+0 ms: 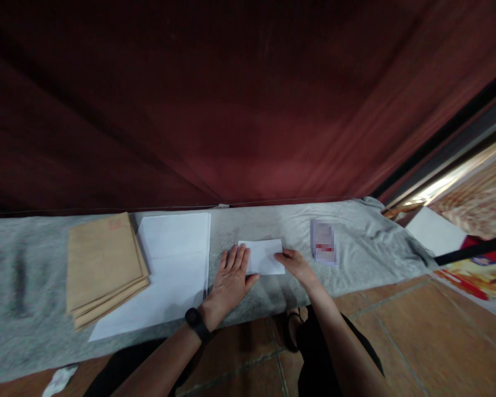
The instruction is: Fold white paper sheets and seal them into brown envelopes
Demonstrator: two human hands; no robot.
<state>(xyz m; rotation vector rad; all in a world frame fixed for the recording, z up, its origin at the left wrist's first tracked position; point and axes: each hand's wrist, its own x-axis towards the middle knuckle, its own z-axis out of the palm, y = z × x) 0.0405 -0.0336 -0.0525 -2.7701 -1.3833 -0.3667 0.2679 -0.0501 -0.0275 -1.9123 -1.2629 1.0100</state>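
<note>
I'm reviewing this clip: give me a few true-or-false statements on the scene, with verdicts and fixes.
1. The left hand and right hand both touch the small paper. True.
2. The brown stack lies left of the large sheets' right edge. True.
3. The right hand is at the small paper's left edge. False: it is at the right edge.
4. The left wrist wears a black band. True.
5. The small paper lies on the brown stack. False: they lie apart.

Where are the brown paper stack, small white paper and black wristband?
Brown paper stack (103, 262): head view, top face.
Small white paper (265, 258): head view, bare middle.
Black wristband (197, 323): head view, near its middle.
</note>
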